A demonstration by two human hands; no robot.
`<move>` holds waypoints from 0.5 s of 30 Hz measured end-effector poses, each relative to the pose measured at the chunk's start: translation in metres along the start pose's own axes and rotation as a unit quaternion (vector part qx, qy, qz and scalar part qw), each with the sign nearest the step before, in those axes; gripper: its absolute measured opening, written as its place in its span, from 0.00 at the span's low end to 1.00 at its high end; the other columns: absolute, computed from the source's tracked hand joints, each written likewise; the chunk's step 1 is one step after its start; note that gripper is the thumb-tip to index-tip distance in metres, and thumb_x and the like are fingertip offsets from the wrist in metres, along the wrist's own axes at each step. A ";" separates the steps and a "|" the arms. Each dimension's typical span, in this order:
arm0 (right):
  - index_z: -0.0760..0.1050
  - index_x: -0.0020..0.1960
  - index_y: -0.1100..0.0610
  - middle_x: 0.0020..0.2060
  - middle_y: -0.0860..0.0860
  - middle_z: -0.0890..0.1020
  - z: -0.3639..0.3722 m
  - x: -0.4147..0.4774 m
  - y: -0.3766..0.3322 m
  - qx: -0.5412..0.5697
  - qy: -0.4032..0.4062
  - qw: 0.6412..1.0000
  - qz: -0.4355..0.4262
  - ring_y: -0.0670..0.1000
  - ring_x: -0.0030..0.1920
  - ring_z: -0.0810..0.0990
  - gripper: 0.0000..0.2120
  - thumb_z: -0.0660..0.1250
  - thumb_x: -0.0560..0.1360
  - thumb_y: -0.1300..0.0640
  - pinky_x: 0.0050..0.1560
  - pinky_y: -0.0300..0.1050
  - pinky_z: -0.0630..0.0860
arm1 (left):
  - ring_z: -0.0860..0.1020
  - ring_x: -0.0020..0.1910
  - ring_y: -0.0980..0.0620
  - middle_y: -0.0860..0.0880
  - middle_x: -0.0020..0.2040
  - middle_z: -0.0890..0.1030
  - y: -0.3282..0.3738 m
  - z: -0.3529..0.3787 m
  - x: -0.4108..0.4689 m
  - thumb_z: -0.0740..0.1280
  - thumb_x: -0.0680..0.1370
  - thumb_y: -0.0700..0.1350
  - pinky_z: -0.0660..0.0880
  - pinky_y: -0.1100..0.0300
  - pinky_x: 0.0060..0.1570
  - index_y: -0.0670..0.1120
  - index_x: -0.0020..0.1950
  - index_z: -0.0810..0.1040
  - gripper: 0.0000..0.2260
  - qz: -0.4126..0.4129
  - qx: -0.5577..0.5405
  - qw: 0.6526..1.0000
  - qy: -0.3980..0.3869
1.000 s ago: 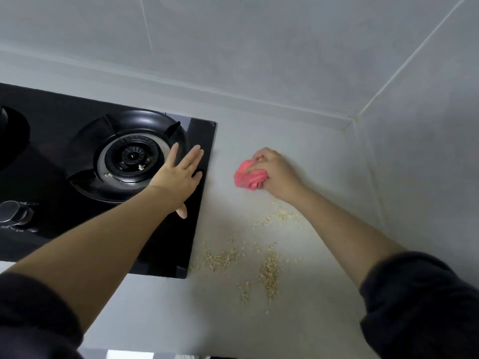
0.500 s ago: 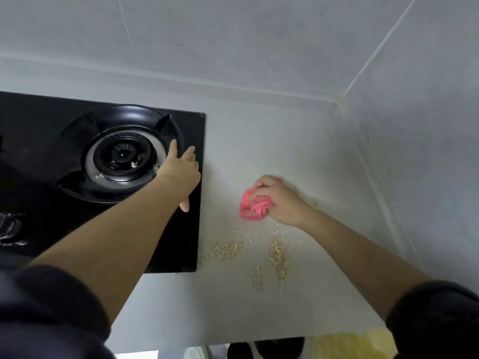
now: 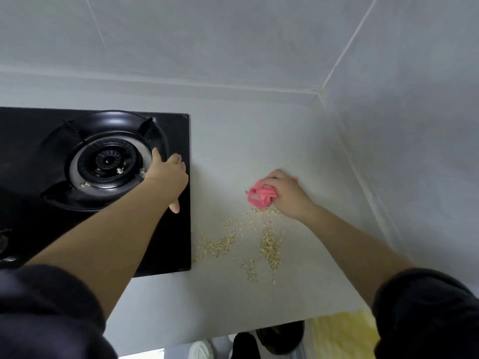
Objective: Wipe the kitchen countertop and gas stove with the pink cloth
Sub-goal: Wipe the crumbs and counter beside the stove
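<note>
A bunched-up pink cloth (image 3: 260, 197) sits on the pale grey speckled desk (image 3: 233, 141), to the right of the stove and well short of the back wall. The right hand (image 3: 289, 195) grips it from above. Its fingers (image 3: 275, 174) are curled over the wad and press it down on the surface, so the cloth shows only at the hand's left side. Just in front of the cloth, a loose scatter of beige oat-like crumbs (image 3: 269, 246) spreads over the desk in several small heaps, the nearest flakes touching the cloth's near edge and others reaching almost to the stove's right rim. The left hand (image 3: 168, 177) lies palm down on the flat black glass gas stove (image 3: 178, 242), holding nothing. Its fingers (image 3: 156, 155) are stretched forward to the edge of the round black burner (image 3: 110, 160) with its silver ring, and the thumb points back toward the person. Both forearms are bare, coming out of dark sleeves (image 3: 427, 314). Grey tiled walls (image 3: 233, 35) meet in a corner behind the desk on the right. A yellow mat (image 3: 342, 332) lies on the floor below the desk's front edge.
</note>
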State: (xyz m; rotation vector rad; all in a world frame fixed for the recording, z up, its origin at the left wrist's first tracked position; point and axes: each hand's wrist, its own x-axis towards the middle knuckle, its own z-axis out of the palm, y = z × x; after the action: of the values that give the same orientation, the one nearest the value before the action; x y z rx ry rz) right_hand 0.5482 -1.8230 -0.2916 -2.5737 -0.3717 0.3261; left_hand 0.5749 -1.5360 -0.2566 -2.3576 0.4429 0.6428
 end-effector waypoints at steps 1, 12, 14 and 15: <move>0.81 0.54 0.56 0.49 0.50 0.74 -0.002 -0.008 -0.001 0.016 -0.025 0.999 -0.013 0.51 0.50 0.75 0.16 0.66 0.71 0.70 0.52 0.44 0.75 | 0.49 0.77 0.46 0.43 0.77 0.55 0.001 -0.002 -0.002 0.70 0.67 0.67 0.54 0.33 0.70 0.40 0.78 0.54 0.50 -0.001 0.000 1.000 -0.006; 0.75 0.60 0.54 0.56 0.57 0.72 -0.030 -0.037 0.045 -0.091 0.179 0.943 0.267 0.59 0.53 0.77 0.15 0.64 0.73 0.61 0.55 0.53 0.75 | 0.55 0.74 0.48 0.46 0.74 0.61 -0.003 -0.013 -0.007 0.74 0.64 0.66 0.69 0.50 0.60 0.40 0.75 0.60 0.50 -0.013 -0.045 0.999 0.014; 0.76 0.60 0.53 0.58 0.53 0.72 -0.007 -0.032 0.016 -0.059 0.160 0.967 0.189 0.52 0.53 0.76 0.15 0.66 0.73 0.60 0.54 0.45 0.74 | 0.56 0.73 0.49 0.47 0.72 0.62 -0.005 -0.010 -0.006 0.74 0.64 0.66 0.70 0.51 0.58 0.41 0.74 0.61 0.49 -0.018 -0.054 0.998 0.011; 0.77 0.59 0.53 0.56 0.51 0.72 0.004 -0.034 0.003 -0.035 0.130 0.980 0.144 0.49 0.51 0.75 0.15 0.67 0.73 0.60 0.51 0.38 0.72 | 0.56 0.73 0.49 0.48 0.72 0.62 -0.004 -0.008 -0.007 0.73 0.64 0.66 0.70 0.50 0.59 0.40 0.75 0.61 0.49 -0.016 -0.057 0.998 0.010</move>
State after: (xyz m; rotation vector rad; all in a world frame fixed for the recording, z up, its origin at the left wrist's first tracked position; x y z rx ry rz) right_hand 0.5162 -1.8346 -0.2908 -2.6962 0.0883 0.0742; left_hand 0.5737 -1.5370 -0.2457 -2.4760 0.3850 0.6465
